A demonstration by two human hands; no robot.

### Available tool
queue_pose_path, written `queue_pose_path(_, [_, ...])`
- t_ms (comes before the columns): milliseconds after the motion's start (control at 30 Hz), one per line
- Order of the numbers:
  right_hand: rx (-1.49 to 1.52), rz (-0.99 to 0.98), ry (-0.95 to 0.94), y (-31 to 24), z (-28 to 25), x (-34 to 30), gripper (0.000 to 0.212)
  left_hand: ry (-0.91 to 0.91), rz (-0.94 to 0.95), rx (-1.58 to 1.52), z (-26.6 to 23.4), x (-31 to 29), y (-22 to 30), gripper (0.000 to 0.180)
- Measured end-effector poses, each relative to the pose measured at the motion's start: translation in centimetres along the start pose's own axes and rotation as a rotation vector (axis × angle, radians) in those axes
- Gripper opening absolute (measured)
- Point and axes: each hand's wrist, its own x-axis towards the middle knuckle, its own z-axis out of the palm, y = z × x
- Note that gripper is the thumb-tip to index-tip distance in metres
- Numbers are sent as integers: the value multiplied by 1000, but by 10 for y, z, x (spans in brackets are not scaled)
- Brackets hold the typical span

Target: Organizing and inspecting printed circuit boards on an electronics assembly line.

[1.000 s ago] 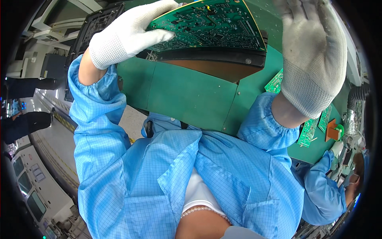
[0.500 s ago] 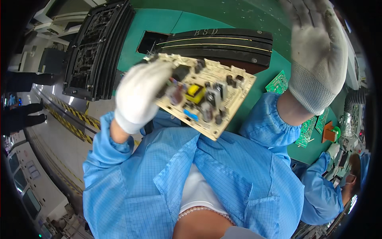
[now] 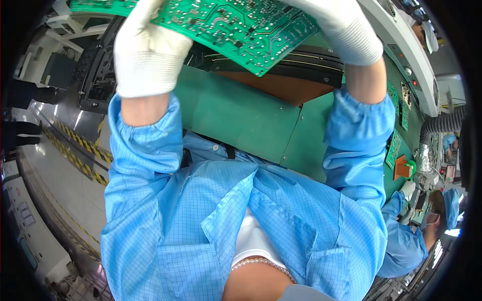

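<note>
A green circuit board [image 3: 241,35], its face dotted with solder joints, is lifted up at the top of the view, tilted with one corner pointing down toward me. My left hand [image 3: 153,55], in a white glove, grips it near its left part, with the thumb up along the near edge. At the board's right end, my right hand [image 3: 344,27], gloved too, reaches over its edge and holds it; the upper edge of the picture cuts off those fingers. The board's other face is turned away from view.
Beneath the board a long black rack [image 3: 296,62] stands on the green table [image 3: 241,118]. A black slotted frame [image 3: 98,83] is at left. More circuit boards [image 3: 393,149] lie at right, near an orange block [image 3: 401,168] and a co-worker in blue [image 3: 406,241].
The board has gone up and been turned over, from its cream component side to its green solder side. My right hand, open and raised before, has come left onto the board.
</note>
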Motion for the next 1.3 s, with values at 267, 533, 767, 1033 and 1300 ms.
queue_pose_path(267, [-826, -108, -89, -12, -33, 32, 38, 261, -237, 471, -59, -27, -41, 45])
queue_pose_path(533, [-1082, 1, -471, 2, -46, 54, 31, 313, -332, 821, -105, -82, -54, 35])
queue_pose_path(767, [-1026, 65, -567, 4, -42, 60, 31, 232, -302, 841, -109, -88, -56, 30])
queue_pose_path(1033, [-1507, -359, -303, 8, 11, -11, 15, 387, 162, 1085, -82, -99, -38, 18])
queue_pose_path(1300, [-1657, -229, -459, -5, 43, -65, 20, 522, 556, 1127, -65, -98, -11, 21])
